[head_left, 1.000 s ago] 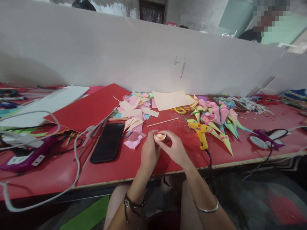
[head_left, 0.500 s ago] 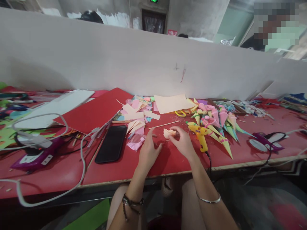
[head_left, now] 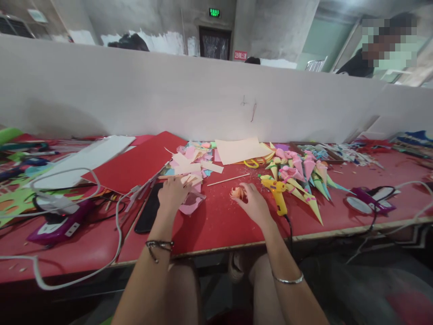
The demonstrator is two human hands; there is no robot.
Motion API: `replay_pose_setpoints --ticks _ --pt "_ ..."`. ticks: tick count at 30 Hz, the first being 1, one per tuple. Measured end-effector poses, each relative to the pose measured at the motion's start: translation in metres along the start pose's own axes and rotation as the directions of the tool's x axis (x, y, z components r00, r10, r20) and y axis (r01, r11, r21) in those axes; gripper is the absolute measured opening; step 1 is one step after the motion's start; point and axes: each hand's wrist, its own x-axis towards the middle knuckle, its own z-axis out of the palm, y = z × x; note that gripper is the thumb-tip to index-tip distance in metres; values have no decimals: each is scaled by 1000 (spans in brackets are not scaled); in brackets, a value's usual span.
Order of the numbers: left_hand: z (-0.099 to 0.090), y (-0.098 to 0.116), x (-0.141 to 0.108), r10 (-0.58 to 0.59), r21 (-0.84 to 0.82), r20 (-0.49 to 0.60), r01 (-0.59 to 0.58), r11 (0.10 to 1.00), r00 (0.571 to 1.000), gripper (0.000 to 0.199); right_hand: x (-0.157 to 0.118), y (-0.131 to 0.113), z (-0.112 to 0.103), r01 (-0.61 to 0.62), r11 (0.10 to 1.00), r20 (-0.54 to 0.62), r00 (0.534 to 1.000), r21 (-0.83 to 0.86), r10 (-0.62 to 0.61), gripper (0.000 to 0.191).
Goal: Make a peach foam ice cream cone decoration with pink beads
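My right hand (head_left: 255,203) pinches a small peach-coloured rolled paper flower (head_left: 237,193) between thumb and fingers, just above the red table. Over the left part of the paper pile, my left hand (head_left: 173,194) reaches with its fingers loosely apart at the cream paper strips (head_left: 192,180). Its palm and thumb are mostly hidden. Below that hand lies a black phone (head_left: 145,214), partly covered by it. A clear bag with pink pieces (head_left: 191,204) is beside the fingers. A thin wooden stick (head_left: 228,179) lies beyond the flower.
A yellow hot glue gun (head_left: 279,196) lies right of my right hand, near several pastel paper cones (head_left: 314,207). Yellow-handled scissors (head_left: 251,163) sit under a cream sheet (head_left: 238,151). At left are a red sheet (head_left: 135,160), a purple power strip (head_left: 62,225) and white cables.
My left hand has moved left, away from the flower, to the paper strips and phone. The right hand keeps the flower, now turned to show its rolled layers. The view has tilted up slightly.
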Motion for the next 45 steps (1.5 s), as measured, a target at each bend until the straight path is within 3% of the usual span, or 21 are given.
replay_pose_setpoints --ticks 6,16,21,26,30,35,38,42,45 --pt "11 -3 19 -23 68 55 19 998 998 38 -10 -6 -12 4 999 -16 1000 -39 -4 37" --pt "8 -14 41 -38 31 173 33 999 984 41 -17 -15 -33 30 999 -33 999 41 -28 24" --pt "-1 -6 31 -37 20 57 36 999 998 40 -18 -20 -34 44 996 -40 998 82 -41 21" --pt "-12 7 19 31 -45 -35 -33 998 999 39 -17 -30 -27 74 984 -27 997 160 -71 22" --pt "-9 12 13 83 -65 -66 -88 994 994 38 -15 -38 -18 83 978 13 996 193 -87 24" --pt "2 5 11 69 -64 -151 -79 995 986 48 -15 -40 -9 76 980 45 995 185 -85 24" --pt "-1 2 13 125 -142 -214 -157 977 969 43 -12 -42 -4 72 974 42 996 213 -83 26" --pt "-15 16 4 259 -352 -229 -328 877 938 36 -6 -50 -1 102 930 -65 994 353 -84 34" --pt "-24 35 -12 289 -496 -387 -462 735 876 21 -2 -61 -6 207 876 -215 969 436 -121 39"
